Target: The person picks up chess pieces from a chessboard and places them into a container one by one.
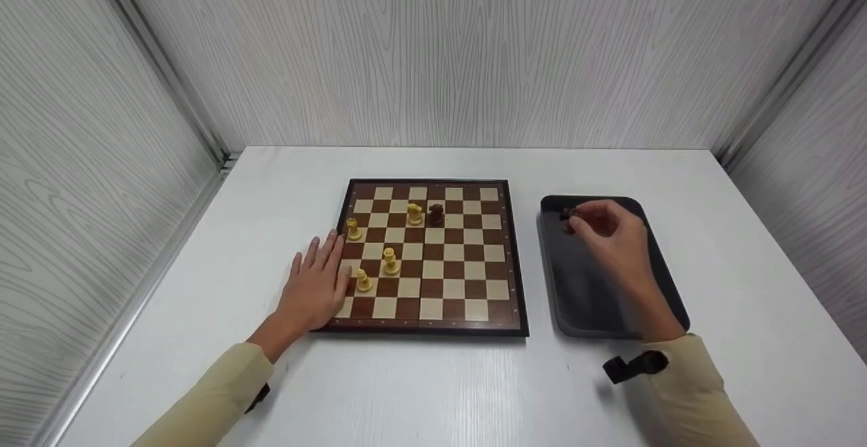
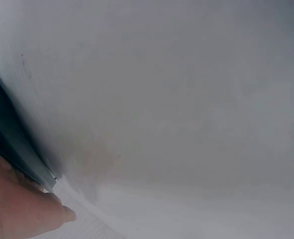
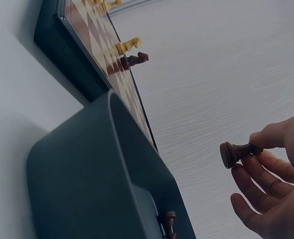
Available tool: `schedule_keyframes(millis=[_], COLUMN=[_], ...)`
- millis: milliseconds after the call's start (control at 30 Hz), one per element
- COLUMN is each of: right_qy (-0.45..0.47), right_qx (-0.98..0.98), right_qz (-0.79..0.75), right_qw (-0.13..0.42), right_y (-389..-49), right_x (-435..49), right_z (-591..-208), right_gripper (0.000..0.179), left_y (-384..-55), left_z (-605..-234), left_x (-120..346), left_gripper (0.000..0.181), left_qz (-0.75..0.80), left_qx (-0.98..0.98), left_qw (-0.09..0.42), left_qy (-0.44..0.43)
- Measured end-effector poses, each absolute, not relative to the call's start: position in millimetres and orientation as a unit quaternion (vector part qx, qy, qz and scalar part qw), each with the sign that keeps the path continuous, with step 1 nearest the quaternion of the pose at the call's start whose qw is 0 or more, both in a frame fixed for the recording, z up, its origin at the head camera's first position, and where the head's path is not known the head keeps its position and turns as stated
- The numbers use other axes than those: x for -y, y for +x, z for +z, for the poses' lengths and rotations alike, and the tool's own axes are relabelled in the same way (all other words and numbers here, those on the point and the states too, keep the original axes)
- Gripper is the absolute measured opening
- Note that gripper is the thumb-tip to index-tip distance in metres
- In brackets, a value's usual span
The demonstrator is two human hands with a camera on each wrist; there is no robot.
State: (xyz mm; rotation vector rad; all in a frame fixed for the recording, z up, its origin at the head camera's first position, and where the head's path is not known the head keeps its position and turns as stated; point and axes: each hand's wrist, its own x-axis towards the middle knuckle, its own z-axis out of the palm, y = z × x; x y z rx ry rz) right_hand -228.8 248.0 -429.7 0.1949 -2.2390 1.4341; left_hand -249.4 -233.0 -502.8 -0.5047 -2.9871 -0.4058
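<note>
Over the tray (image 1: 589, 291), right fingers (image 3: 278, 134) pinch a chessman (image 3: 231, 154); straight left fingers (image 1: 328, 250) touch the illegibly marked board (image 1: 443, 308).

Board (image 1: 467, 271): brown-and-cream checks, black-edged. Yellow knight (image 1: 414, 215); dark brown knight (image 1: 436, 215). Three other pieces (image 1: 391, 262): yellow. Held piece (image 3: 232, 155): dark brown. Tray (image 1: 576, 288): black. Tray piece (image 3: 170, 225): dark reddish brown. Table (image 1: 420, 393): white. Walls (image 1: 460, 61): pale grey, wood-grain lines. Sleeves (image 1: 213, 386): pale yellow.
</note>
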Motion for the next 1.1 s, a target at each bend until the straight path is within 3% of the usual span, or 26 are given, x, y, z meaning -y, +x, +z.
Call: schedule_keyframes(millis=[1100], right_qy=[0.039], right_qx=[0.842], right_qz=[0.48], right_qw=[0.244], right_y=[-214], right_x=[-244], right_z=[-416], right_gripper=[0.019], left_y=[-250], left_z=[-505], left_x=[232], left_gripper=[0.063], left_qz=[-0.123], left_qx=[0.979], left_qw=[0.041], left_qy=[-0.157])
